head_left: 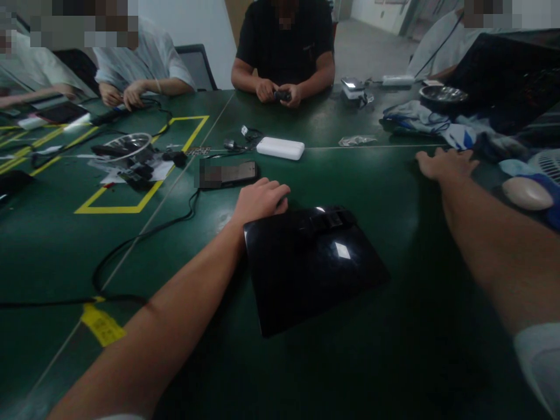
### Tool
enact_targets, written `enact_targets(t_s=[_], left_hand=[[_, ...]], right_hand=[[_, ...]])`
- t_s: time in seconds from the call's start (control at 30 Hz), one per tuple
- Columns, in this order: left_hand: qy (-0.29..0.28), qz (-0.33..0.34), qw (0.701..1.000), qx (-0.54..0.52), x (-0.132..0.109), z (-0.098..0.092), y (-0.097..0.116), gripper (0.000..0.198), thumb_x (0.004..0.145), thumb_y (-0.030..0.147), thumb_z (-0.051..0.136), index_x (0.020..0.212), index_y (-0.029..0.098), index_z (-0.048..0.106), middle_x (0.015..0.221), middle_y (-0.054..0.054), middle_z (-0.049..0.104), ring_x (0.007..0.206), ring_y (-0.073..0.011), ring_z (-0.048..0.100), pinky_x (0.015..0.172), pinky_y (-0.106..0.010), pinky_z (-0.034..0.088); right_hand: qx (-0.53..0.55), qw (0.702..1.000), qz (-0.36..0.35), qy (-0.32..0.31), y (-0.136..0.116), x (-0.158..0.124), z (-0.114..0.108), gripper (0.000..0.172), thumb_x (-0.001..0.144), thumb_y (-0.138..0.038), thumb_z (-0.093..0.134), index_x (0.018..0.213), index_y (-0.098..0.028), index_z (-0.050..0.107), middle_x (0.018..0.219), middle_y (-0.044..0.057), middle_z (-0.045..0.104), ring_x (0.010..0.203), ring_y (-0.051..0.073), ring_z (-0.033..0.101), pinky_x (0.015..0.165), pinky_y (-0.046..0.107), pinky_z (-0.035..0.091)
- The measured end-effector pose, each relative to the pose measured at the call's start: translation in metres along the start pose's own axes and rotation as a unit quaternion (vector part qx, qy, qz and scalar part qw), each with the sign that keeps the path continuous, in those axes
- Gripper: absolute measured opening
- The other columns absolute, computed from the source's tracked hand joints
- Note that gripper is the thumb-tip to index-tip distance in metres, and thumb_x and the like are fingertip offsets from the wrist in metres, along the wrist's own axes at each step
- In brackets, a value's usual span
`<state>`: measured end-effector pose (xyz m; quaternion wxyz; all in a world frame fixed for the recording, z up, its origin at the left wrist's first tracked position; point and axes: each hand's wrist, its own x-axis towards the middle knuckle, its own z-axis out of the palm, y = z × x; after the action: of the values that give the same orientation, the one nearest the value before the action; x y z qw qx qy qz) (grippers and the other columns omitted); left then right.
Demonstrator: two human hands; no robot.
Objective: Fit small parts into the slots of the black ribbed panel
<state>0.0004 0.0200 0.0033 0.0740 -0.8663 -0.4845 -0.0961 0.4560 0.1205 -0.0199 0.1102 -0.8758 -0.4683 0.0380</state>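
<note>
A glossy black panel (301,274) with a raised block along its far edge lies in front of me, tilted a little. Just behind its far left corner, my left hand (262,199) rests palm down on the table, fingers curled in. A small dark patch shows by its thumb, but what it holds, if anything, is hidden. My right hand (448,163) is stretched out at the right, fingers spread over the table beside a crumpled blue and white cloth (464,131). A dark phone (236,172) lies just beyond my left hand.
Beyond the phone is a white power bank (280,148) with cables. At left, a metal bowl (126,147) of dark parts stands by yellow tape; a black cable (98,268) winds nearer. A pale computer mouse-shaped object (527,193) lies at right. Several people sit around the table.
</note>
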Motion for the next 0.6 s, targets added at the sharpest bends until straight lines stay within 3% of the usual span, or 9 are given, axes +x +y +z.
enact_targets(t_s=[0.17,0.33,0.47,0.6], left_hand=[[0.005,-0.066,0.997,-0.049,0.001,0.004,0.0,0.025,0.092,0.032,0.058,0.109,0.025,0.074,0.103,-0.008,0.076,0.099,-0.0292,0.066,0.071,-0.035,0.049],[0.009,-0.135,0.98,-0.148,0.004,0.01,-0.005,0.021,0.087,0.035,0.063,0.102,0.027,0.075,0.092,-0.004,0.074,0.082,-0.0221,0.065,0.066,-0.031,0.044],[0.016,-0.133,0.958,-0.254,0.006,0.017,-0.014,0.023,0.085,0.037,0.065,0.099,0.022,0.076,0.076,-0.002,0.069,0.068,-0.0178,0.059,0.063,-0.029,0.041],[0.014,-0.111,0.953,-0.281,0.007,0.018,-0.017,0.023,0.085,0.038,0.064,0.095,0.022,0.076,0.069,0.0,0.065,0.063,-0.0158,0.056,0.062,-0.028,0.038]], right_hand=[[-0.007,0.999,-0.026,0.024,0.002,-0.005,0.0,0.077,0.101,-0.05,0.037,0.147,0.011,0.048,0.148,0.04,0.047,0.14,0.045,0.039,0.105,0.06,0.027],[0.016,0.996,-0.027,0.084,0.0,-0.017,-0.003,0.061,0.096,-0.039,0.053,0.136,0.005,0.063,0.134,0.037,0.061,0.125,0.037,0.055,0.095,0.049,0.036],[0.061,0.987,-0.086,0.12,0.0,-0.026,-0.003,0.052,0.09,-0.025,0.055,0.134,0.0,0.067,0.13,0.033,0.066,0.115,0.033,0.06,0.093,0.046,0.038],[0.073,0.977,-0.173,0.1,0.001,-0.045,0.001,0.048,0.088,-0.024,0.053,0.126,-0.003,0.072,0.121,0.029,0.072,0.107,0.032,0.064,0.095,0.046,0.041]])
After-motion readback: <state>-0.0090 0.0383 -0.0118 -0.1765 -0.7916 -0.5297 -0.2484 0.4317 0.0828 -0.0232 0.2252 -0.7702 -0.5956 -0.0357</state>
